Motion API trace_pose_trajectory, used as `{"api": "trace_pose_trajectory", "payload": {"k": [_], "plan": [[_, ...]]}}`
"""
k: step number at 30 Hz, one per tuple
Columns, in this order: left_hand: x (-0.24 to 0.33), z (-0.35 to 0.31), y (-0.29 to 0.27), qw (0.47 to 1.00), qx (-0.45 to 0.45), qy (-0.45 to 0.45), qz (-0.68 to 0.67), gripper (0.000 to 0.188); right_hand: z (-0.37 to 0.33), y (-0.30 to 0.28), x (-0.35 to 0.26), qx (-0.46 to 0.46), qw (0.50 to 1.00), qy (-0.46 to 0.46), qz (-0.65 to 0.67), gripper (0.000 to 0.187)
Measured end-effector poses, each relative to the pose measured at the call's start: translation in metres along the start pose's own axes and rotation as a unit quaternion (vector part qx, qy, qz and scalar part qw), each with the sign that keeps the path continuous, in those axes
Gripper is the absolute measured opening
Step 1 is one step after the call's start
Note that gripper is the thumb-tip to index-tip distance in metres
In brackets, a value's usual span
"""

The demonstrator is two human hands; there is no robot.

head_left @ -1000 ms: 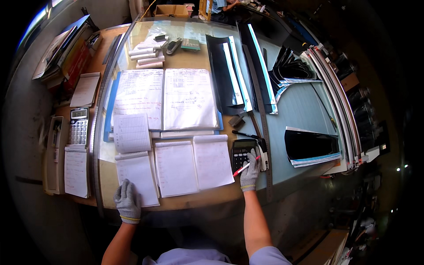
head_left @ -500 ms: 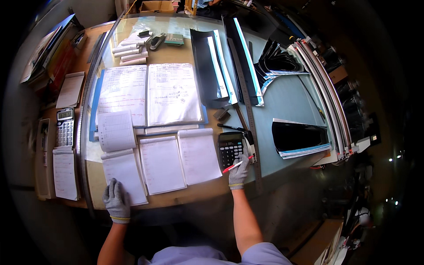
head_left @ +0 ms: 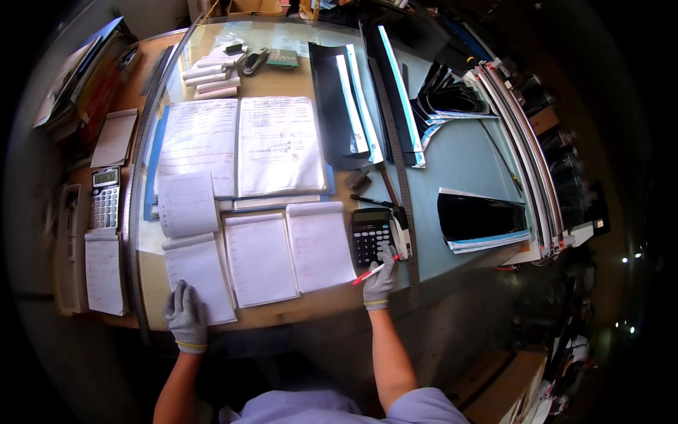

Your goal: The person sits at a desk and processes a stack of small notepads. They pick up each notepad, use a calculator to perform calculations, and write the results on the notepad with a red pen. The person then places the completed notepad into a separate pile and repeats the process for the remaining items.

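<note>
My left hand (head_left: 186,319), in a grey knit glove, lies with outstretched fingers on the lower left edge of a notepad (head_left: 200,275) whose top sheet (head_left: 186,205) is folded back. In a matching glove, my right hand (head_left: 380,281) holds a red and white pen (head_left: 369,273) and rests at the lower keys of a black calculator (head_left: 371,237). Two more written notepads (head_left: 261,261) (head_left: 320,247) lie between the hands. Beyond them a blue folder (head_left: 329,181) lies spread with handwritten pages (head_left: 279,148).
At left are a silver calculator (head_left: 105,201), a notepad (head_left: 104,274) and a tray (head_left: 69,247). A stapler (head_left: 400,233) and long metal ruler (head_left: 397,152) lie right of the black calculator. Black sheets with white-blue edges (head_left: 484,219) lie farther right. Rolled papers (head_left: 215,78) sit at the back.
My right hand has shifted slightly down and left, with the pen still in it. My left hand stays on the notepad. The whole view has moved a little.
</note>
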State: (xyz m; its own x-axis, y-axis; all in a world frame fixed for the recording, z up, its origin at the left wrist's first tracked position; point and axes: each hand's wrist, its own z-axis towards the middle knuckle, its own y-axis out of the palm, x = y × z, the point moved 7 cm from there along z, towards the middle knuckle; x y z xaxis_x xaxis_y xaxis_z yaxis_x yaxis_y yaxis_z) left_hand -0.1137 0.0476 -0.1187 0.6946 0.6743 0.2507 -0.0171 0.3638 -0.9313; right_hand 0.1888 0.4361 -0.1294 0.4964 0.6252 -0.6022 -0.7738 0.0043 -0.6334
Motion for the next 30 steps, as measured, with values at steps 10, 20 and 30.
{"api": "trace_pose_trajectory", "payload": {"k": [10, 20, 30], "plan": [[0.004, 0.005, -0.008, 1.000, -0.014, -0.014, -0.019, 0.050, -0.006, 0.002, 0.011, 0.006, 1.000, 0.021, 0.001, 0.031], [0.000, 0.003, -0.009, 1.000, -0.004, -0.008, -0.028, 0.051, -0.010, 0.008, -0.017, 0.081, 0.995, 0.052, 0.038, 0.031], [-0.001, 0.005, -0.007, 0.999, -0.014, -0.019, -0.044, 0.051, -0.019, 0.061, -0.151, -0.033, 0.971, 0.049, 0.232, 0.055]]}}
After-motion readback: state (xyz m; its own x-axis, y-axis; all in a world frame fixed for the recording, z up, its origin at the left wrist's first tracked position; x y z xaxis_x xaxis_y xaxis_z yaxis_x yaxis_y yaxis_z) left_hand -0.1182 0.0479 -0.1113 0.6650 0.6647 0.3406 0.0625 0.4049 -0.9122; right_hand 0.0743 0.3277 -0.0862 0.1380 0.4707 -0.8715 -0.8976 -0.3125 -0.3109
